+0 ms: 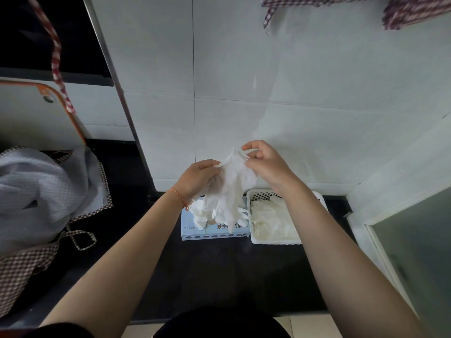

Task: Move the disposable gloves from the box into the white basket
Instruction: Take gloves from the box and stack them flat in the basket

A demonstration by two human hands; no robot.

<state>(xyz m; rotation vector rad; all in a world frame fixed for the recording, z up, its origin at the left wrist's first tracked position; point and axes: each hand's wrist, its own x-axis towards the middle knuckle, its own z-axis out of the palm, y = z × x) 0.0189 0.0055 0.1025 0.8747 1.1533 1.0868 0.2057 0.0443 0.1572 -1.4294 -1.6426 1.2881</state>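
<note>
Gloves [229,189]: bunch held up over the box [214,231]
Left hand [197,178]: fingers grip the gloves
Right hand [264,159]: fingertips pinch their top
Basket [275,240]: gloves inside, beside the box

Thin, translucent, crinkled plastic gloves [229,189] hang above a printed cardboard box [214,231]. Right of the box, a perforated white plastic basket [255,198]. Beneath it, a matt black counter [219,272]; behind, glossy tiles [268,69]. Far left, checked woven cloth [36,191].

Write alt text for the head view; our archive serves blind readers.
Both hands, the left hand and the right hand, hold up a bunch of white disposable gloves above an open glove box on a dark counter. Right of the box, a white basket already holds gloves.
</note>
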